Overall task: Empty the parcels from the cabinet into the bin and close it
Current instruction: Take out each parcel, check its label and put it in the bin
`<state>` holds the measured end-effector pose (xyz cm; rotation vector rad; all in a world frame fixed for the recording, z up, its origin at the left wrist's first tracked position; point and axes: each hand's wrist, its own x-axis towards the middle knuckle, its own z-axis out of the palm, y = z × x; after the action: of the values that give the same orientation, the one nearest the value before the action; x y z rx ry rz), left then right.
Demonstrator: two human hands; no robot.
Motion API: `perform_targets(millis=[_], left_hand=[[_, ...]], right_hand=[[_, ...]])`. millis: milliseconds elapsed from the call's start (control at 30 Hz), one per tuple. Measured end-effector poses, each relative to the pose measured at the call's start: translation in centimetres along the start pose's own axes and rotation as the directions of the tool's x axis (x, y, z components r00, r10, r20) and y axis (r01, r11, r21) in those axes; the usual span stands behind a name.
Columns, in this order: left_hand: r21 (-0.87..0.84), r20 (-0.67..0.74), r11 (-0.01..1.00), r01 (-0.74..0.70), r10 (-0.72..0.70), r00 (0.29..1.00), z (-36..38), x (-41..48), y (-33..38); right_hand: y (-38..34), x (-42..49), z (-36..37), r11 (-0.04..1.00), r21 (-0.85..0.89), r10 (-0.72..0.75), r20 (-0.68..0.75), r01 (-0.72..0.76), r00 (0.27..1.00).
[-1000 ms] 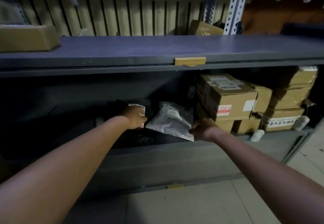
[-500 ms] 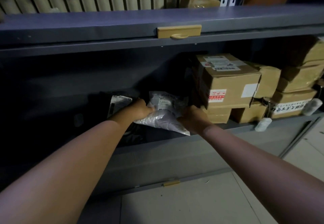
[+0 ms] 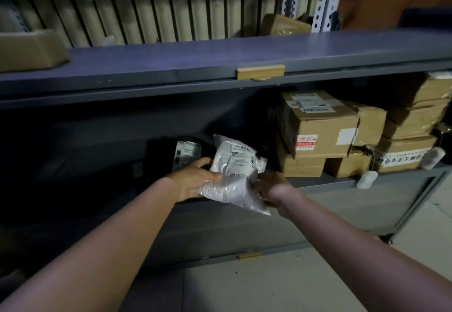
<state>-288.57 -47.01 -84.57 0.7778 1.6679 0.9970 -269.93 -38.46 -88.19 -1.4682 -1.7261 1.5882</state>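
Observation:
A white plastic mailer parcel [image 3: 234,172] with a printed label hangs at the open front of the dark grey cabinet [image 3: 220,223]. My left hand [image 3: 193,182] grips its left edge and my right hand [image 3: 271,187] grips its right lower edge. Behind my left hand a dark parcel with a white label [image 3: 186,155] lies inside the cabinet. Several brown cardboard boxes [image 3: 318,128] are stacked in the cabinet's right half. The bin is not in view.
The cabinet's upper door [image 3: 220,67] is folded up flat with a tan handle [image 3: 260,72]; a lower panel with a small tan handle [image 3: 249,255] hangs down in front. A box [image 3: 29,50] sits on top at left. Pale tiled floor [image 3: 281,287] lies below.
Both hands have closed on the white mailer and lifted it toward the cabinet's front edge; earlier the left hand rested on the dark parcel's label.

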Motion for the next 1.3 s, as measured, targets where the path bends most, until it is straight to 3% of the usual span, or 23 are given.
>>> perform_targets(millis=[100,267,500,700,800,967,1167,1233,1300], left_hand=[[-0.006,-0.025,0.999,-0.044,0.044,0.999,-0.2,-3.3,-0.6],[-0.068,-0.083,0.996,-0.057,0.051,0.995,-1.1,-9.3,-2.0],[-0.050,0.012,0.989,-0.138,0.139,0.990,-1.2,-19.1,-5.2],[-0.270,-0.038,0.947,-0.173,0.169,0.985,-1.2,-23.8,-9.1],[-0.226,-0.150,0.949,-0.221,0.190,0.970,-1.2,-24.9,-10.9],[-0.179,-0.211,0.956,-0.232,0.193,0.958,-2.1,-25.4,-12.0],[-0.009,-0.235,0.975,-0.223,0.215,0.948,-3.0,-24.8,-12.0],[0.117,-0.215,0.972,-0.205,0.226,0.950,-2.9,-24.6,-11.9],[0.272,-0.174,0.943,-0.192,0.244,0.954,-2.5,-24.5,-11.9]], right_hand=[[0.2,-3.6,0.6,0.990,0.126,-0.068,0.018,0.065,0.998],[0.2,-10.0,0.8,0.967,0.188,-0.176,0.013,0.171,0.984],[1.8,-17.4,3.0,0.931,0.204,-0.309,-0.011,0.304,0.951],[3.0,-20.9,5.6,0.880,0.164,-0.458,0.046,0.446,0.888],[3.3,-21.8,6.6,0.862,0.118,-0.505,0.103,0.493,0.857],[3.5,-22.5,7.0,0.853,0.063,-0.520,0.168,0.517,0.837],[3.4,-20.4,6.2,0.774,-0.337,-0.512,0.164,0.535,0.843],[2.6,-20.7,5.6,0.710,-0.450,-0.559,0.107,0.541,0.822],[1.4,-21.4,5.0,0.672,-0.464,-0.587,0.140,0.577,0.797]])
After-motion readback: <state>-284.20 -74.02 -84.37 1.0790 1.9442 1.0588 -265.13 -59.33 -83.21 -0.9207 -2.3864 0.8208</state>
